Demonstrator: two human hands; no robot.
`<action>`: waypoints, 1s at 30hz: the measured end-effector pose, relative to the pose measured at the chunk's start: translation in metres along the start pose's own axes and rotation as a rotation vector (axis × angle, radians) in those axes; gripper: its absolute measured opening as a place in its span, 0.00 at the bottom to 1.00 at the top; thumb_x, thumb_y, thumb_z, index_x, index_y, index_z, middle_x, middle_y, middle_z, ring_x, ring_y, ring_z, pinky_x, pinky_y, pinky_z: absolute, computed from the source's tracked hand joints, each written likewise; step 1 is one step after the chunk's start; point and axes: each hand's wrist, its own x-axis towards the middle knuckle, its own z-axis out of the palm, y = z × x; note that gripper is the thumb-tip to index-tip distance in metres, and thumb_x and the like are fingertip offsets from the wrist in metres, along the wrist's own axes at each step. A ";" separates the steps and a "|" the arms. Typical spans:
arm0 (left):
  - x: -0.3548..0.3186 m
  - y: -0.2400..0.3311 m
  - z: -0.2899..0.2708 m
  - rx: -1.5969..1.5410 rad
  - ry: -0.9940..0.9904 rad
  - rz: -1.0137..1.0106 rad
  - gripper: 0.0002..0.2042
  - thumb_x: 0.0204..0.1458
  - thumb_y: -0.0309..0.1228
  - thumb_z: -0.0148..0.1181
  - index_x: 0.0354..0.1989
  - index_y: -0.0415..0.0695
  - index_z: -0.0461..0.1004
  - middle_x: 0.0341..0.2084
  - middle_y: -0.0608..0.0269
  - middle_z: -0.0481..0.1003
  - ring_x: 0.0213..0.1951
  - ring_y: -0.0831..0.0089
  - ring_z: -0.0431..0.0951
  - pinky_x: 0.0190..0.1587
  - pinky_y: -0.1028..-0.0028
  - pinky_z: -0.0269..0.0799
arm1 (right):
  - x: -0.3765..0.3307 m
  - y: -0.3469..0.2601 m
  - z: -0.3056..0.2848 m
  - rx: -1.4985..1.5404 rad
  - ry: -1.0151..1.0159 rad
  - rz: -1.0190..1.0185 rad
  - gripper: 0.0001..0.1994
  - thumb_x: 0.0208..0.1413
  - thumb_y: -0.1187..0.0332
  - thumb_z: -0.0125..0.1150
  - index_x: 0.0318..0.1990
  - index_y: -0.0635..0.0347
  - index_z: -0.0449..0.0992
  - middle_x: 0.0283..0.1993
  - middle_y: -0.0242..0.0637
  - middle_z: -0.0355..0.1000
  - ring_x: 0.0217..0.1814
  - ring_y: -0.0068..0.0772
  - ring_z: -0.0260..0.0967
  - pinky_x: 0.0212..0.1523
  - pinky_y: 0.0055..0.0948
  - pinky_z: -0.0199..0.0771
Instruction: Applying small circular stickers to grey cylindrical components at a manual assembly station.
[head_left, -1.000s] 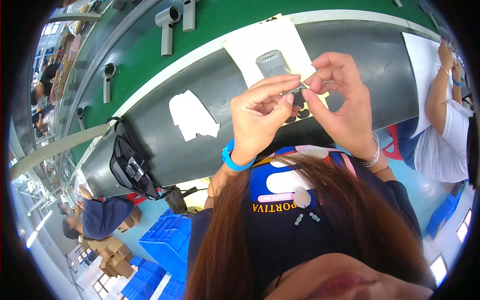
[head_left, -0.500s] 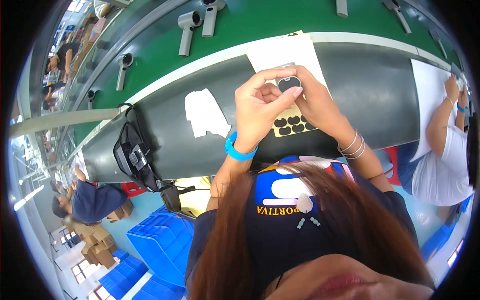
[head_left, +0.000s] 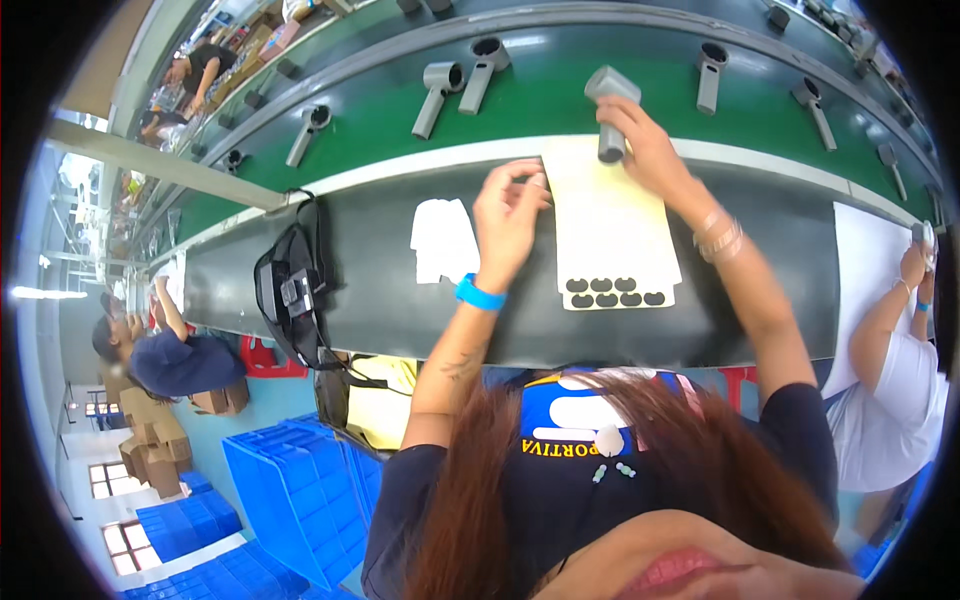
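My right hand (head_left: 640, 145) is closed round the handle of a grey hair dryer body (head_left: 612, 88), lifted over the far edge of the dark work surface and the green belt. Loosely bent and apart, the fingers of my left hand (head_left: 508, 215) show nothing held, just beside the left edge of a pale yellow sheet (head_left: 615, 225). Along the near end of this sheet, several dark oval stickers (head_left: 603, 299) sit in two rows. To the left of my left hand lies a stack of white paper pieces (head_left: 444, 240).
More grey dryer bodies (head_left: 437, 98) stand spaced out along the green belt (head_left: 385, 125). A black bag (head_left: 290, 285) rests at the left of the work surface. Blue crates (head_left: 300, 490) are on the floor at lower left. A co-worker (head_left: 885, 350) sits at the right.
My hands have parted from holding a grey piece with a dark oval face together. My right hand has moved forward with the dryer body; my left is empty beside the sheet.
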 end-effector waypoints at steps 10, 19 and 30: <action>0.144 -0.106 -0.068 1.083 0.177 0.109 0.21 0.50 0.43 0.60 0.40 0.35 0.67 0.40 0.43 0.68 0.37 0.45 0.73 0.40 0.55 0.71 | 0.033 0.071 -0.019 -0.290 -0.203 0.258 0.28 0.47 0.86 0.47 0.58 0.55 0.63 0.66 0.42 0.55 0.63 0.49 0.58 0.57 0.40 0.65; 0.200 -0.114 -0.085 0.751 0.249 0.271 0.19 0.47 0.37 0.64 0.39 0.37 0.67 0.38 0.48 0.73 0.35 0.51 0.75 0.38 0.61 0.71 | -0.124 -0.094 -0.041 0.165 0.088 0.770 0.08 0.52 0.77 0.56 0.41 0.63 0.75 0.37 0.38 0.72 0.36 0.27 0.72 0.39 0.23 0.71; 0.060 0.065 -0.022 -0.116 -0.181 0.565 0.20 0.51 0.16 0.57 0.52 0.32 0.61 0.44 0.45 0.73 0.46 0.66 0.75 0.47 0.74 0.73 | -0.141 -0.132 -0.009 0.014 0.035 0.824 0.09 0.46 0.77 0.63 0.35 0.65 0.72 0.32 0.39 0.66 0.28 0.33 0.67 0.30 0.28 0.69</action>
